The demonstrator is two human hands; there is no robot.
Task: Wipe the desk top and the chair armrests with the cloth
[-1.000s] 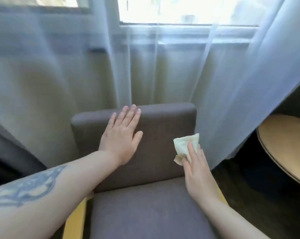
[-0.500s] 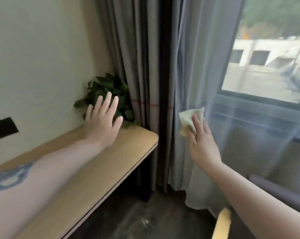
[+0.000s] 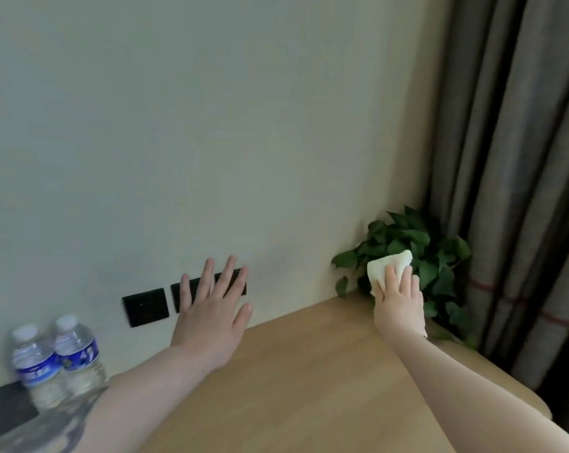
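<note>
A light wooden desk top (image 3: pixel 309 371) fills the lower middle of the head view and runs along a pale wall. My right hand (image 3: pixel 399 302) holds a folded pale cloth (image 3: pixel 386 264) above the desk's far right corner, in front of a leafy plant; whether the cloth touches the wood I cannot tell. My left hand (image 3: pixel 211 308) hovers over the desk near the wall with its fingers straight and spread, holding nothing. No chair is in view.
Two water bottles (image 3: pixel 53 358) with blue labels stand at the left against the wall. Black wall sockets (image 3: pixel 146 307) sit just above the desk. A green potted plant (image 3: pixel 417 256) fills the far right corner, with dark curtains (image 3: pixel 511 191) beside it.
My view has swung left from the grey chair, past the curtain, to the desk and wall. Both hands came along, the right still holding the cloth, now over the desk's far corner.
</note>
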